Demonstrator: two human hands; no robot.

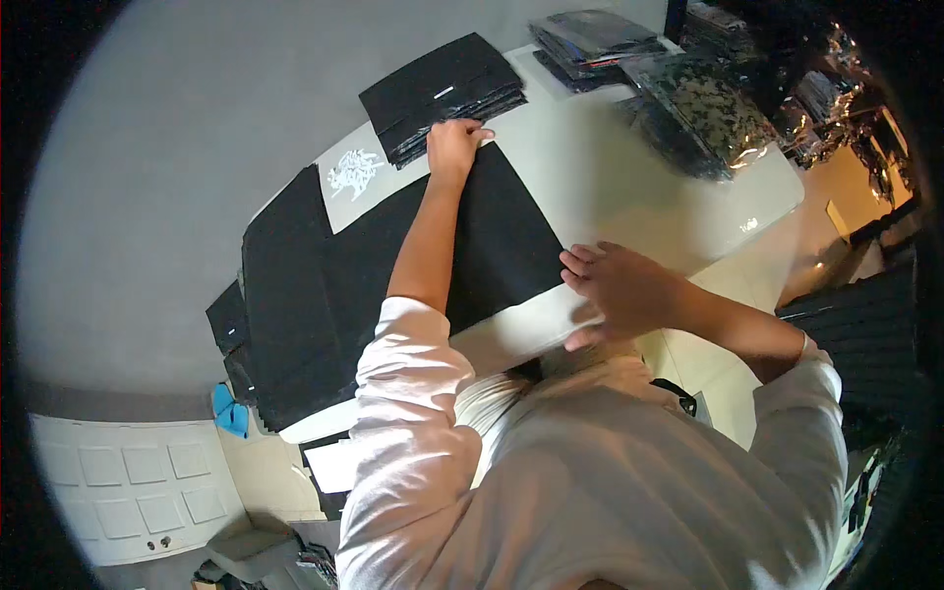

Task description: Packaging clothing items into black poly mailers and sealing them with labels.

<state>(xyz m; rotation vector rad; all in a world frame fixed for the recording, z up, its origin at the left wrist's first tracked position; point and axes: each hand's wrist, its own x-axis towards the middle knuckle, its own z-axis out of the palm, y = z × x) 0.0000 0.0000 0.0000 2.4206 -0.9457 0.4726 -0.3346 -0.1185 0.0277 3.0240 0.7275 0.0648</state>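
Observation:
A large sheet of black fabric point(324, 285) lies spread over the left and middle of the white table. My left hand point(454, 147) reaches to its far edge. The fingers there are curled closed, seemingly on that edge, though the fingertips are hidden. Right beyond my left hand sits a stack of folded black fabric pieces point(433, 88), with a small white strip on top. My right hand point(624, 295) is at the fabric's right corner near the table's front edge, fingers apart and holding nothing that shows.
Small white pieces point(356, 175) lie in a pile left of the stack. Clear-bagged packages point(595, 44) and a patterned bagged bundle point(703, 108) occupy the table's far right. Shelves with bagged goods point(816, 98) stand beyond. A blue object point(229, 411) is past the left end.

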